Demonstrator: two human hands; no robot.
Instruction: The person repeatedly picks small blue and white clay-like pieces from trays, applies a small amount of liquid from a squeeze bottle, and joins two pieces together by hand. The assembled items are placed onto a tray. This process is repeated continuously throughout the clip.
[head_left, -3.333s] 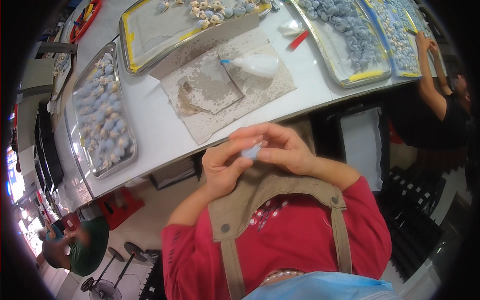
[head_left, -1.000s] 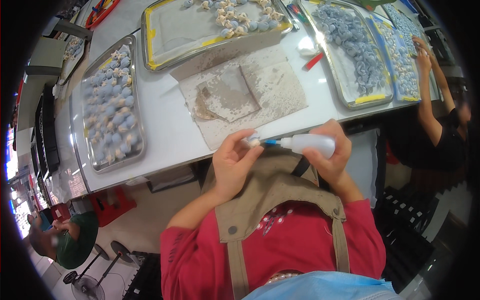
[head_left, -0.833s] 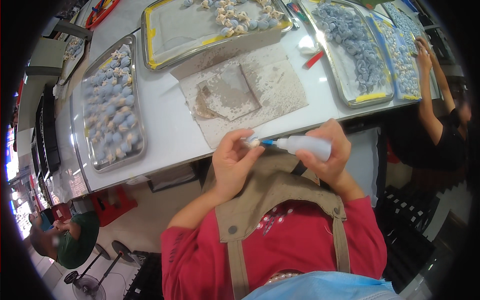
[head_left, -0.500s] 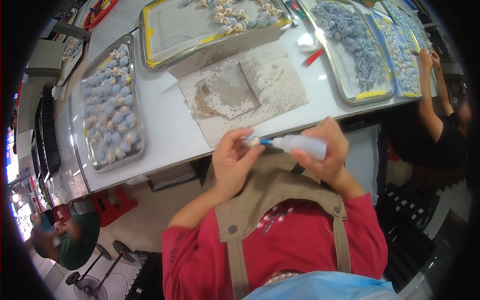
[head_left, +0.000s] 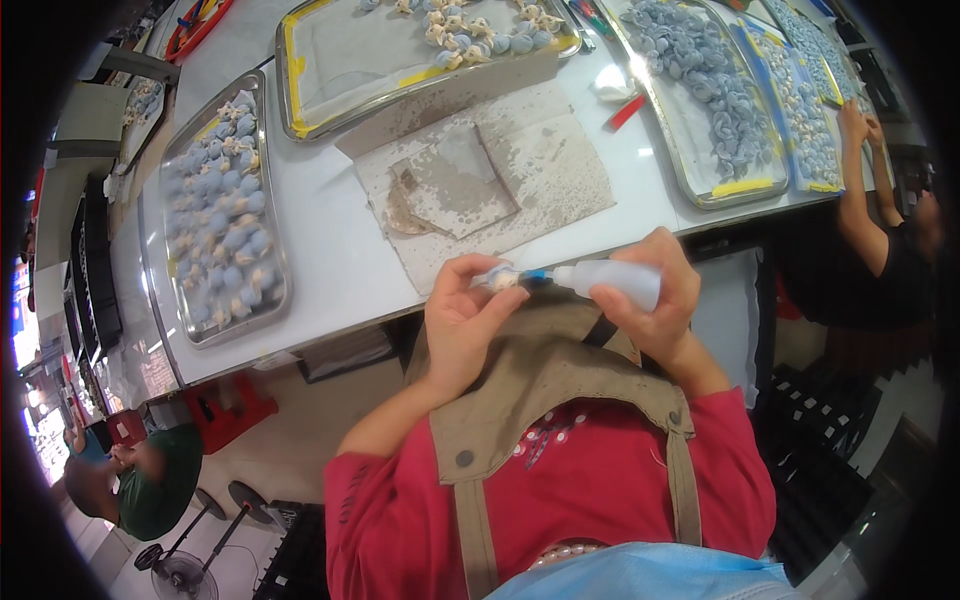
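Between the thumb and fingers of my left hand (head_left: 466,318) is a small cream and blue-grey figurine piece (head_left: 503,278), partly hidden by the fingertips. My right hand (head_left: 655,305) is wrapped round a white squeeze bottle (head_left: 620,283), tilted sideways with its nozzle toward the piece. The bottle's blue tip (head_left: 534,275) is right beside the piece; whether it touches is too small to tell. Both hands are in front of the table edge, close to a stained cardboard sheet (head_left: 560,215).
A metal tray (head_left: 285,285) of blue-grey and cream pieces lies left. Another tray (head_left: 298,125) is at the back, and a third (head_left: 700,203) holds blue-grey parts at right. A red tool (head_left: 627,113) lies between them. A co-worker's hands (head_left: 858,122) are at the far right.
The squeeze bottle and my right hand have shifted slightly right, drawing back a little from the piece. My left hand is almost still and keeps its hold.
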